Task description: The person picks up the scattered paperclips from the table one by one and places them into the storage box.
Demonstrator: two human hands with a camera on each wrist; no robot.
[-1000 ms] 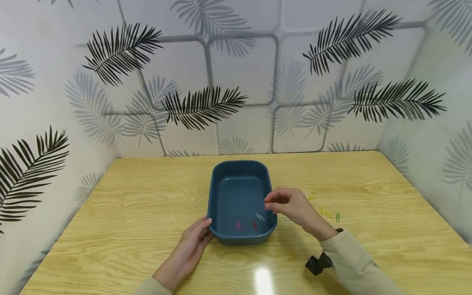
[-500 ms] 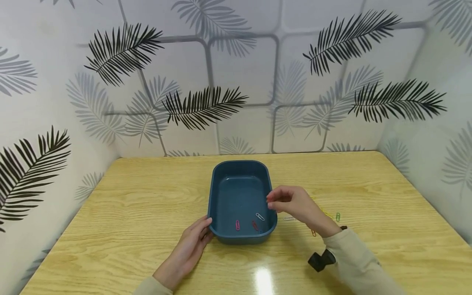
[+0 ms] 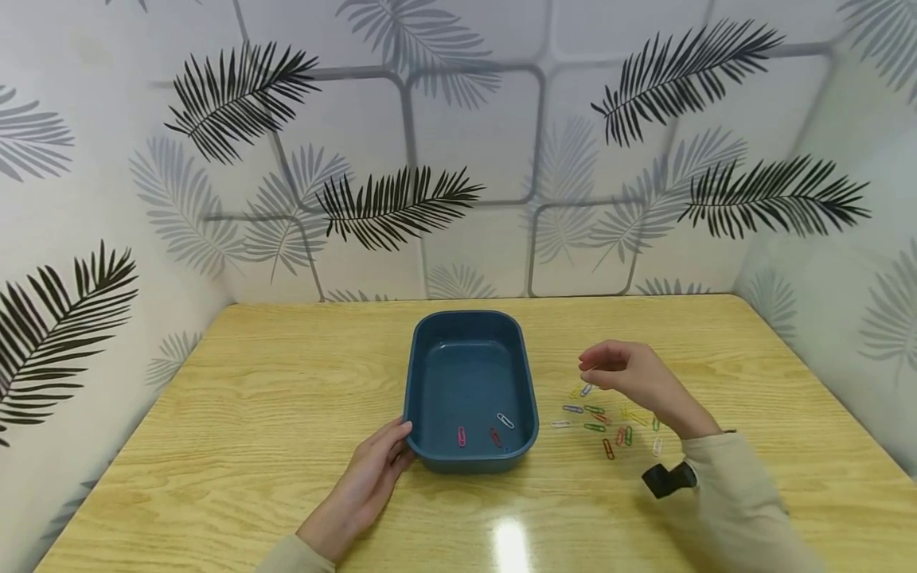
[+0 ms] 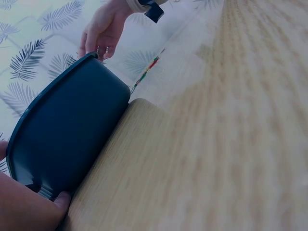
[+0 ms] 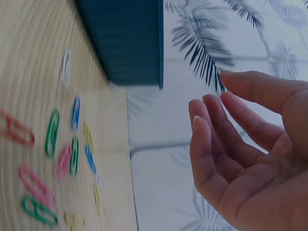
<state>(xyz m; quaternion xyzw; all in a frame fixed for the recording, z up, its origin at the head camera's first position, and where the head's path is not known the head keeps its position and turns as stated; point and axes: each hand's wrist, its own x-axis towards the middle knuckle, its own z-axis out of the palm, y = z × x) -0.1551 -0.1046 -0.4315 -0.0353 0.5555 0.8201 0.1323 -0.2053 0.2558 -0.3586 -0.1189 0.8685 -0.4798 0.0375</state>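
A dark blue plastic tray (image 3: pixel 469 467) stands on the table, with several paper clips in its near end, among them a pink one (image 3: pixel 462 437) and a white one (image 3: pixel 505 420). My left hand (image 3: pixel 375 475) grips the tray's near left corner; in the left wrist view its fingertip (image 4: pixel 62 199) lies against the outer wall, low down. To the right of the tray, my right hand (image 3: pixel 640 380) hovers over a scatter of coloured paper clips (image 3: pixel 595 427). Its fingers bend loosely and stand apart from the thumb in the right wrist view, with nothing visible between them.
The wooden table (image 3: pixel 286 374) meets a leaf-patterned backdrop (image 3: pixel 466 143) at the back and both sides. A black device (image 3: pixel 669 480) is strapped at the right wrist. Light glares off the table near its front edge.
My right hand has moved right from above the tray's right rim to over the loose paper clips, uncovering more of them. The left hand and the tray stay put.
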